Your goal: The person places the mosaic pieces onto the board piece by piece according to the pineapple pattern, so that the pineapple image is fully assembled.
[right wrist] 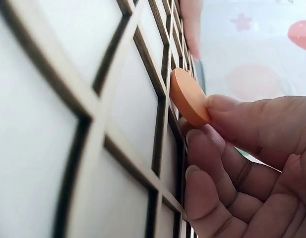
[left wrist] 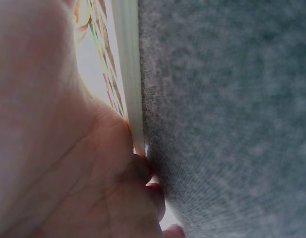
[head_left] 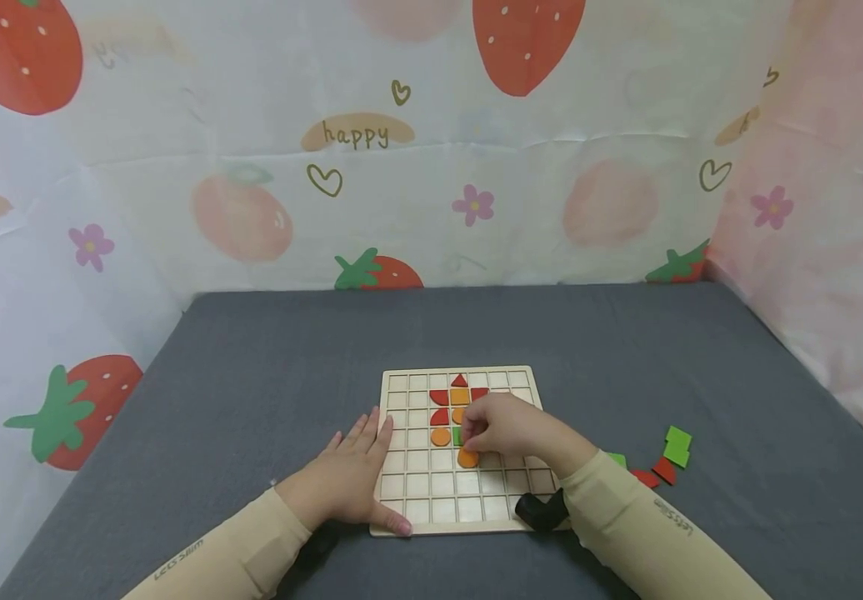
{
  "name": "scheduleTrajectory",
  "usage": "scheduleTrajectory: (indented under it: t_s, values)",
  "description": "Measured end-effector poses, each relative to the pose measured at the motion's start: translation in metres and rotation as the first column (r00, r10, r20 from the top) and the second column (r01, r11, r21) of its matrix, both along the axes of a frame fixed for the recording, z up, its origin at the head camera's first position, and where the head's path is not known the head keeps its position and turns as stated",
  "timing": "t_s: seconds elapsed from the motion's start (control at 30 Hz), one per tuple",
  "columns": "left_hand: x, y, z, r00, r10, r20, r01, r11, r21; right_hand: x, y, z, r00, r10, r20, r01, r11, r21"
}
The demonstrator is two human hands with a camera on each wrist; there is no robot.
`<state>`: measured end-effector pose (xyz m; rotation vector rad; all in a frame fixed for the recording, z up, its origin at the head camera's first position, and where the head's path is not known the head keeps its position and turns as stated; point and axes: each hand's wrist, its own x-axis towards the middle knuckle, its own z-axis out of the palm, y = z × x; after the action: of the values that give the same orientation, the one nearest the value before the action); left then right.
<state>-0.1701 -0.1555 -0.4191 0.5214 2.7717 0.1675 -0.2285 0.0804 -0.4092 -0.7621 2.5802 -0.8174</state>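
A pale wooden grid board (head_left: 431,510) lies on the grey cloth. My left hand (head_left: 345,479) rests along its left edge, thumb over the near left corner; the left wrist view shows the palm beside the board's pale side (left wrist: 128,64). Thumb and fingertips of my right hand (head_left: 517,429) pinch an orange disc (right wrist: 188,96), tilted close over the grid cells. Beyond it in the grid sit a red triangle (head_left: 459,381), an orange square (head_left: 460,397), several red rounded pieces (head_left: 439,398), another orange disc (head_left: 441,437) and a green square (head_left: 456,436), partly hidden by my right hand.
Right of the board, green squares (head_left: 677,446) and red pieces (head_left: 665,471) lie loose on the table, some partly behind the right forearm. A black cylindrical device (head_left: 540,511) hangs under the right wrist, over the board's near right corner. Strawberry-print curtains (head_left: 521,208) enclose the table.
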Motion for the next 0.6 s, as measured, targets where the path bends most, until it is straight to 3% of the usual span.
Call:
scheduleTrajectory:
  t_s: [0.3, 0.6]
  values:
    - [0.0, 0.0, 0.0, 1.0, -0.003, -0.001, 0.003, 1.0, 0.002, 0.002, 0.0, 0.003, 1.0, -0.004, 0.012, 0.005, 1.0, -0.018]
    - [0.0, 0.0, -0.001, 1.0, -0.006, -0.005, 0.006, 1.0, 0.002, -0.001, 0.022, 0.012, 0.999, -0.035, 0.018, 0.036, 0.998, -0.046]
